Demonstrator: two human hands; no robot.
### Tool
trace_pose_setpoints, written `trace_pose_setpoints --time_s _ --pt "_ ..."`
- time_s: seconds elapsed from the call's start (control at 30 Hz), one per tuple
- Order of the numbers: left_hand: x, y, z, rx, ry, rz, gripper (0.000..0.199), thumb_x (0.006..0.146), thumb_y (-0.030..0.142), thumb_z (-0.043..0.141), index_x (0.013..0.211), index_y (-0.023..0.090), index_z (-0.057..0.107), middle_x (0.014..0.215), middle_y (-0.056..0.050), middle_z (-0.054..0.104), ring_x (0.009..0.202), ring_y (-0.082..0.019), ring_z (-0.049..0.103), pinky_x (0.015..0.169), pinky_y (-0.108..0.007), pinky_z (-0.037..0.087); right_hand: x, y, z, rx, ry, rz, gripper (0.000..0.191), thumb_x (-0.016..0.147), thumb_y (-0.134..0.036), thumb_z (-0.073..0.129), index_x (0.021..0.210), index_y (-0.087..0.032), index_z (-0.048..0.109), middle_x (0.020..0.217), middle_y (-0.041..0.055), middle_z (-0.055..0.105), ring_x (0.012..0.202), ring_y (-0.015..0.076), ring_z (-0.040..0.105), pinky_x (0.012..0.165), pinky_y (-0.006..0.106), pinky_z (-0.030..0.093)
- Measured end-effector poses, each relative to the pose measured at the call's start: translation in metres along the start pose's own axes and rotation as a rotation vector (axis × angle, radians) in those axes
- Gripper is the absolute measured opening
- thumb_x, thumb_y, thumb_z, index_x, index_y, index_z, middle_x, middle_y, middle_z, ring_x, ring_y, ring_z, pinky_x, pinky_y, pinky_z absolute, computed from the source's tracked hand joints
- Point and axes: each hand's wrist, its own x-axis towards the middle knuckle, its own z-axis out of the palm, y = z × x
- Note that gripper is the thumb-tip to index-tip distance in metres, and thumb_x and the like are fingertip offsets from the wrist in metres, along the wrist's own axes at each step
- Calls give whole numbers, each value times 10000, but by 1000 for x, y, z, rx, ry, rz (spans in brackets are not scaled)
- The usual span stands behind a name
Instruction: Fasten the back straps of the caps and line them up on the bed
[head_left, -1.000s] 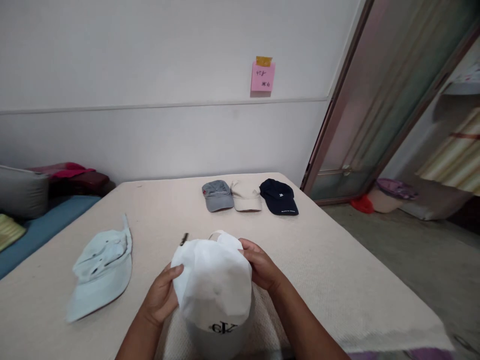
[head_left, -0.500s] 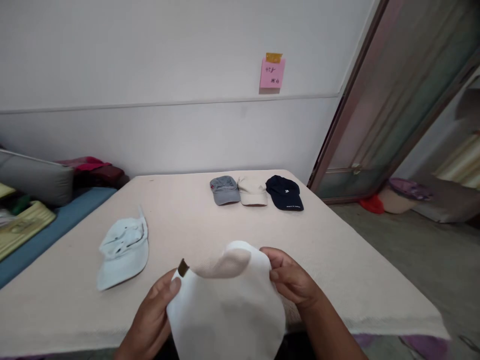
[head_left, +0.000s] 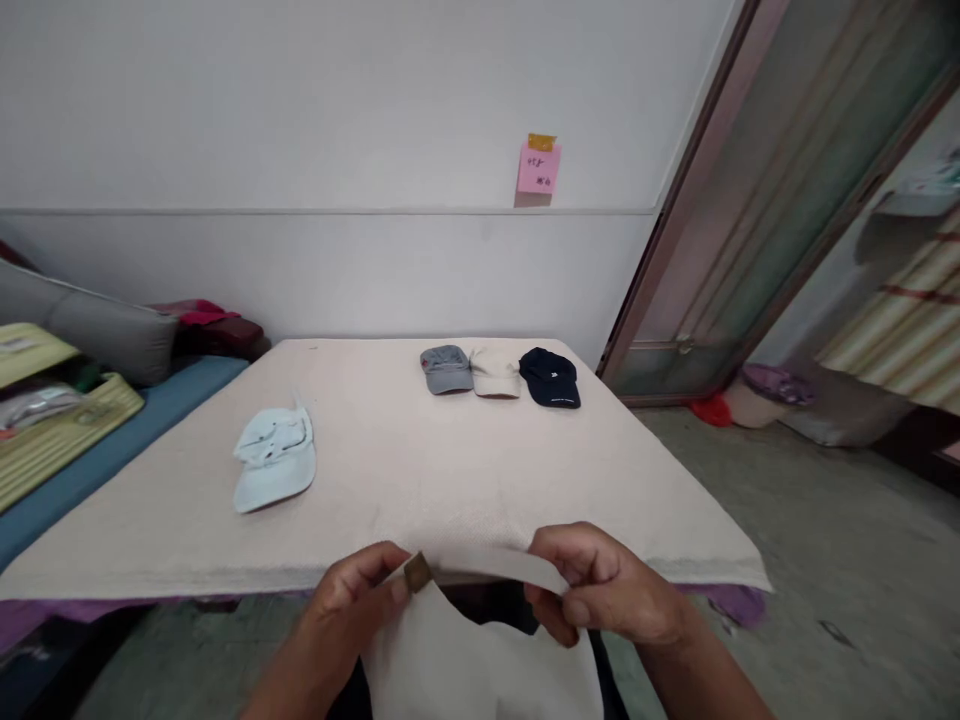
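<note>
A white cap [head_left: 465, 665] is low in front of me, in both my hands, with its back opening facing up and away. My left hand [head_left: 349, 615] is closed on the cap's edge by a small brown metal-looking buckle [head_left: 417, 572]. Between the thumb and fingers of my right hand [head_left: 611, 590] is the cap's white strap [head_left: 495, 563], which stretches across the opening from near the buckle. Most of the cap's lower part falls outside the picture.
A pale blue cap [head_left: 275, 470] lies on the cloth-covered table [head_left: 420, 460] at left. Grey [head_left: 448, 370], beige [head_left: 495, 373] and navy [head_left: 551, 378] caps sit in a row at the back. A pink note [head_left: 538, 170] hangs on the wall.
The white cap has come down and closer to me. My right hand has shifted from the cap's edge to its strap, now drawn over the opening. The view has moved back slightly.
</note>
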Motion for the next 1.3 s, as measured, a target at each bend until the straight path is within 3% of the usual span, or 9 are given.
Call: trace_pose_setpoints --time_s 0.13,0.3,0.47,0.67,0.83,1.3 --pt "-17 -3 12 -28 -2 -24 217 687 367 783 731 173 697 586 16 630 504 -89 520 489 -192 365 -14 -6 14 65 33 -39 205 803 -288 666 893 -109 623 614 22 588 488 90 493 506 214 385" --pt "-25 -17 16 -208 -40 -53 247 614 348 832 641 164 669 487 29 591 421 -66 481 441 -180 337 -17 -22 32 75 197 -63 151 911 -264 532 937 -139 613 567 -36 481 430 49 342 462 191 317" --pt "-30 -27 17 -306 -106 -66 200 623 278 823 590 163 662 476 45 564 400 -44 457 424 -162 301 -9 -26 57 -95 216 98 296 945 -382 485 891 -124 620 514 -65 408 400 34 264 407 177 228" --pt "-31 -32 22 -326 -169 -79 207 619 305 828 603 167 675 477 31 581 400 -53 453 429 -179 300 1 -25 82 -395 175 277 321 881 -408 570 802 -108 653 577 -17 496 484 59 420 442 178 306" --pt "-30 -28 24 -303 -154 -73 220 569 301 856 584 162 687 479 13 616 391 -63 477 415 -180 309 4 -26 83 -459 187 267 239 851 -338 591 743 -126 613 659 8 550 572 91 489 510 208 370" --pt "-30 -32 28 -318 -149 -74 197 551 282 866 604 171 712 482 9 635 398 -71 518 417 -172 352 1 -26 86 -590 206 259 203 860 -278 583 711 -141 572 593 -57 400 533 53 315 448 175 243"
